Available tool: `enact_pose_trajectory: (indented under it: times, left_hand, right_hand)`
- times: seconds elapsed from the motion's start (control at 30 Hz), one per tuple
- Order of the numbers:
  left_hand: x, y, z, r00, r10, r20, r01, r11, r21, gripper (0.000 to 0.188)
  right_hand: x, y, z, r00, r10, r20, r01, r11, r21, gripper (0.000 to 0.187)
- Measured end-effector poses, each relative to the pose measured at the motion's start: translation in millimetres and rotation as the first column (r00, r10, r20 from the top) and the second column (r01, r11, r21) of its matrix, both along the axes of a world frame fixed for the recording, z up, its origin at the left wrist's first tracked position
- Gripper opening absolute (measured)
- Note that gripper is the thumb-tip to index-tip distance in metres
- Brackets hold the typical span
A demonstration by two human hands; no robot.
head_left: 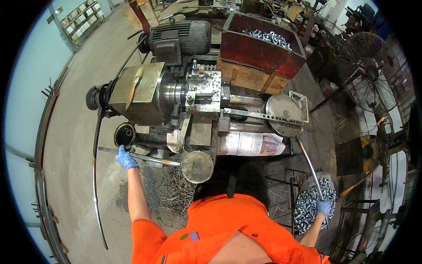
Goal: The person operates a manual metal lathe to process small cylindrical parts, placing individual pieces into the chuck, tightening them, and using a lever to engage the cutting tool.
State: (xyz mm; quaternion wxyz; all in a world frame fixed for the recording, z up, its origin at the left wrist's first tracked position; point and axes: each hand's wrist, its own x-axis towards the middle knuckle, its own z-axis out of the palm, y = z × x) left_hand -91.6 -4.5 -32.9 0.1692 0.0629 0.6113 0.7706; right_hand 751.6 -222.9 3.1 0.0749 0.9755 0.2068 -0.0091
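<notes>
two gloved hands work at a lathe (176, 101) filling the middle of the frame. the left hand (126, 159), in a blue glove at centre left, is clenched around a long thin rod (145, 157) that runs rightward to a round handwheel (197, 166); the rod's far end is hidden behind the wheel. the right hand (323, 208), also blue-gloved, sits at lower right and its grip is closed on the end of a long lever (307, 163) that slants up to a round plate (283, 114) on the machine. under that hand a bucket of small metal parts (307, 204) is partly covered by the lever and glove. metal shavings (173, 193) litter the floor at lower centre. a red crate (259, 46) at top holds more parts, too small to make out. a fan (367, 72) at upper right is bent by the lens.
</notes>
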Motion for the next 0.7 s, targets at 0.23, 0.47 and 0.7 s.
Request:
enact_pose_trajectory:
  times: [0.23,0.47,0.7]
  left_hand:
    - [2.5,1.7,3.8,1.0,0.001,-0.003,-0.001,0.999,-0.034,0.017]
    - [8.8,-0.9,7.5,1.0,-0.02,-0.014,0.019,0.999,-0.032,0.019]
    - [6.9,-0.2,16.4,0.999,-0.04,-0.015,0.039,0.996,-0.08,0.021]
  right_hand:
    - [13.4,-6.4,-12.8,1.0,-0.021,-0.012,0.021,1.0,0.01,0.052]
    - [-47.8,33.3,18.0,0.978,0.203,0.037,-0.207,0.963,0.171,0.044]
    - [-72.6,141.0,14.9,0.82,0.516,0.248,-0.53,0.848,-0.012,0.043]
